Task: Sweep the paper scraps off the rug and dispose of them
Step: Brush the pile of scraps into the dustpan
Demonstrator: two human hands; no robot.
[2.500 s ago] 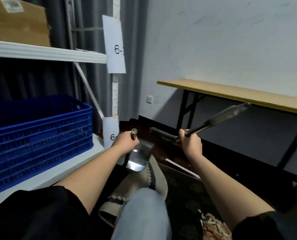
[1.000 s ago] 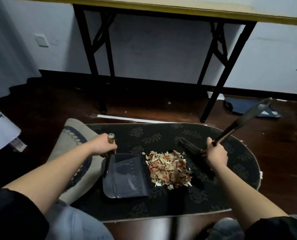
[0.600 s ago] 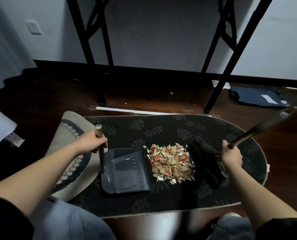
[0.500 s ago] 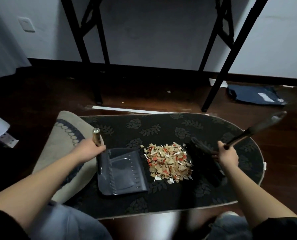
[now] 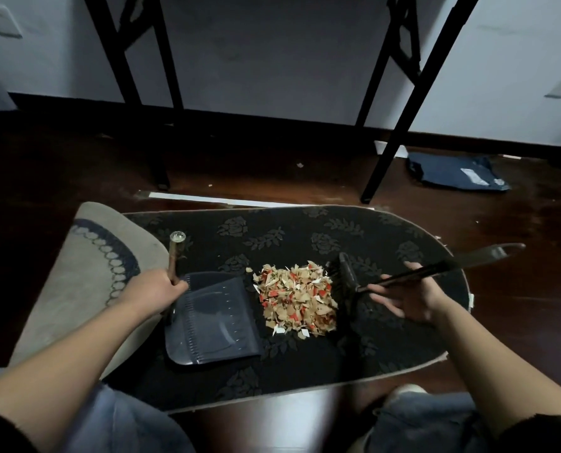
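A heap of tan, red and white paper scraps (image 5: 297, 298) lies in the middle of a dark oval rug (image 5: 387, 243) with a leaf pattern. A dark grey dustpan (image 5: 211, 317) rests flat on the rug just left of the heap, its lip towards the scraps. My left hand (image 5: 153, 291) grips the dustpan's upright wooden handle (image 5: 176, 253). A black brush (image 5: 346, 282) stands at the heap's right edge, bristles down. My right hand (image 5: 410, 297) holds the brush's long handle with the fingers loosely spread.
A beige round mat (image 5: 86, 282) overlaps the rug's left end. Black folding table legs (image 5: 393, 103) stand on the dark wooden floor behind the rug. A blue bag (image 5: 455, 173) lies at the back right. A white strip (image 5: 227, 200) runs along the rug's far edge.
My view swung from the shelf down to the rug. The dustpan came down beside the heap, and the brush settled against the heap's right edge. My right fingers loosened on the handle.
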